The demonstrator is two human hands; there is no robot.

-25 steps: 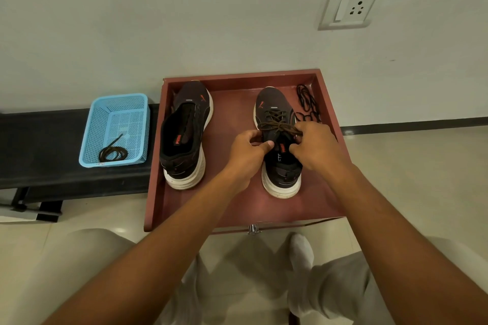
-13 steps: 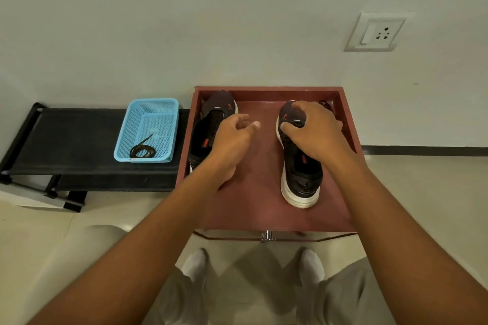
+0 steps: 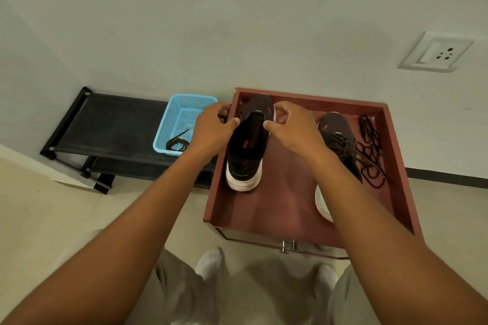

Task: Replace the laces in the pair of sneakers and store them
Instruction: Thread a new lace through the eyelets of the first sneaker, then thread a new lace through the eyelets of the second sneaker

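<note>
Two black sneakers with white soles stand in a red-brown tray (image 3: 396, 166). The unlaced sneaker (image 3: 245, 155) is on the left, and both hands are at its front part. My left hand (image 3: 211, 129) holds its left edge, thumb by the tongue. My right hand (image 3: 287, 126) pinches its right edge with curled fingers. The right sneaker (image 3: 336, 134) carries brown laces, and my right forearm hides part of it. A loose black lace (image 3: 371, 150) lies beside it in the tray. A brown lace (image 3: 177, 144) lies in the blue basket (image 3: 171, 119).
The basket sits on a low black rack (image 3: 113, 124) left of the tray, against the white wall. A wall socket (image 3: 437, 51) is up at the right. My knees and white socks (image 3: 210, 262) are below the tray, whose front has a metal handle (image 3: 289, 245).
Both hands left the laced right sneaker and moved over to the unlaced left one. The view swung, so the tray now sits further right.
</note>
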